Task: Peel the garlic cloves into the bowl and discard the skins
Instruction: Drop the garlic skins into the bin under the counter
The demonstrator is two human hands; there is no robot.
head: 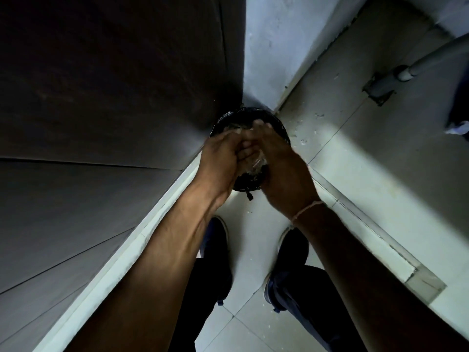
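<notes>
Both hands meet at the centre of the frame, directly above a bin: the left hand (223, 153) is curled with its fingers folded inward against the right hand (276, 158), whose palm faces it with the fingers extended forward. Between the palms a small crumpled, translucent mass, judged to be the garlic skins (257, 165), is just visible; whether either hand truly pinches it cannot be told, as the contact is blurred. A pale thread bracelet (308, 209) circles the right wrist. Beneath the hands stands the round bin (276, 123), lined with a black bag, set in the corner where a dark cabinet front (101, 97) at left meets a pale wall (274, 47) at upper centre. The tiled floor (355, 161) carries scattered white flecks near the bin; two dark shoes (215, 240) show below the forearms. No bowl or cloves are in view. The step in hand appears to be discarding the skins; the next move calls for rubbing or parting the palms so the remnants drop inside the rim.
</notes>
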